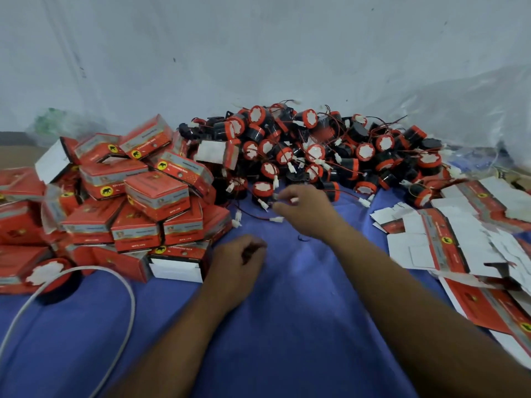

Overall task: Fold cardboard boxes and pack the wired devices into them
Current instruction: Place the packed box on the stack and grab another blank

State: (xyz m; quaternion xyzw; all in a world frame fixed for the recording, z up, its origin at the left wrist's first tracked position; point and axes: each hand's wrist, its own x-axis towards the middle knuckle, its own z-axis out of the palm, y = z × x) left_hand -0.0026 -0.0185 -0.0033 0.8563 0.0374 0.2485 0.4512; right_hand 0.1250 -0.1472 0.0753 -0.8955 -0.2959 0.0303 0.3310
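Observation:
A heap of round black-and-orange wired devices (316, 150) with white connectors lies at the back of the blue cloth. My right hand (307, 211) reaches to the heap's near edge. Its thumb and forefinger close around a white connector (293, 200) on a red-and-black wire, though motion blur softens the grip. My left hand (238, 259) rests on the cloth with loosely curled fingers and holds nothing. Folded red boxes (129, 196) are stacked to the left. Flat unfolded box blanks (448, 242) are spread out on the right.
A white cable (126, 285) loops across the cloth at the lower left, beside a lone device (54, 274). One box (175, 268) lies with its white end flap facing me. Clear plastic sheeting (459, 110) covers the wall and the right corner.

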